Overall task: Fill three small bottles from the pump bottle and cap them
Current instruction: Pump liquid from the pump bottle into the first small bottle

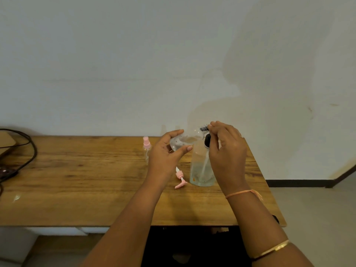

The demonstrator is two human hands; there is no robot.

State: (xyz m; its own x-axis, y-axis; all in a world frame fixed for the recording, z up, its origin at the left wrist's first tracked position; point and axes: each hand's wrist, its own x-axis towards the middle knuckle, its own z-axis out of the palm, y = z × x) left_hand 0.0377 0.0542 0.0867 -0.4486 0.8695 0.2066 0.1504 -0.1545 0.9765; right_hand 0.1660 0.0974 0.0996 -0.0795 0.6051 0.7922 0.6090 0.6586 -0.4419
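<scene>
Two hands: left hand (167, 151) grips the tipped small bottle (184, 140), right hand (227, 151) pinches its black cap (203, 129); slow turns seem best.

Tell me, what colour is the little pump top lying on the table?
Pink. The pump top shows best in the head view, beside the clear pump bottle.

Table (77, 170) brown wood, dark grain streaks. Tilted bottle (183, 140) clear, black cap (203, 129). Pump bottle (200, 166) clear, black collar (207, 142). Small bottle (147, 154) clear, pink sprayer (146, 143). Loose pump head (180, 178) pink. Wrist thread (242, 193) orange, bangle (269, 251) gold. Cable (28, 147) black. Wall (173, 54) off-white, stained. Skirting (296, 183) black.
</scene>
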